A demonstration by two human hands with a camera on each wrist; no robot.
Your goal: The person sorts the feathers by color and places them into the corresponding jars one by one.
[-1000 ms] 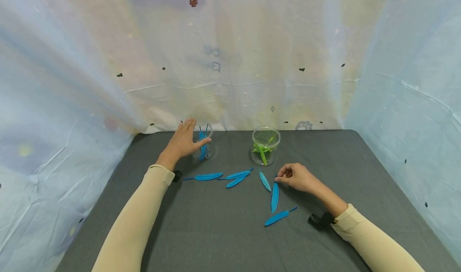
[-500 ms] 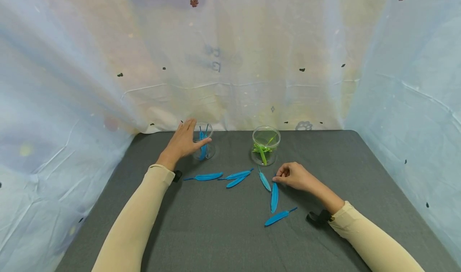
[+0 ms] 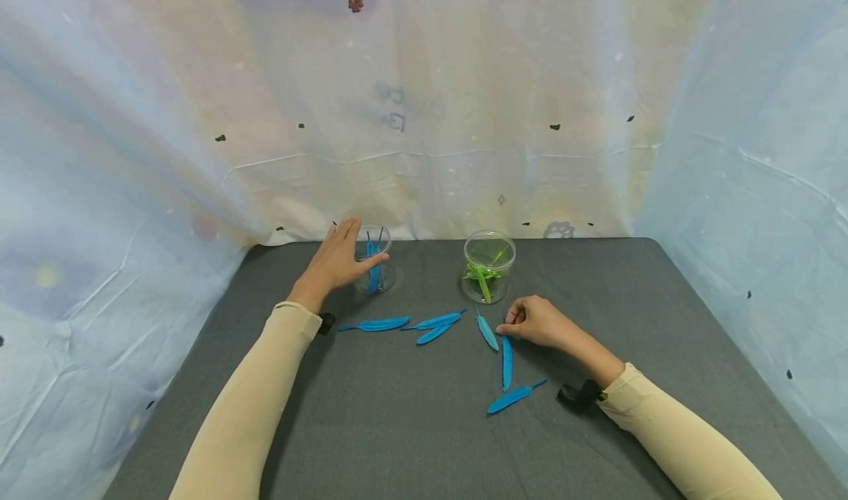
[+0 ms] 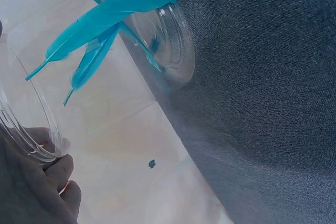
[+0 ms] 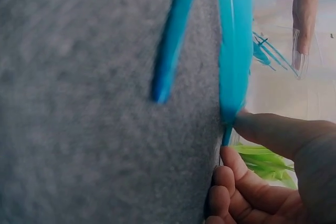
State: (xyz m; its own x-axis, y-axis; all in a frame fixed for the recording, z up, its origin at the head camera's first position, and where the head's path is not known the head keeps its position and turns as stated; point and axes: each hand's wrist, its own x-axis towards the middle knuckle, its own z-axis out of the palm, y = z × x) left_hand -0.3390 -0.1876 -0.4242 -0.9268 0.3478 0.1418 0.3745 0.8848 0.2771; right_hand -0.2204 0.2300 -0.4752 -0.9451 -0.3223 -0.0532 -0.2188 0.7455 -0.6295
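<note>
— Right hand (image 3: 535, 322)?
— Inching left, pinching a feather (image 3: 507, 364) by one end, in front of the green-filled jar (image 3: 490, 266); turning it more edge-on, so probably partly lifted.
— Left hand (image 3: 336, 262)?
— Holding a second jar (image 3: 387, 277), left of the green-filled jar.

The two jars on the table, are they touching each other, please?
Apart: the head view shows grey table between the left jar and the right jar.
</note>
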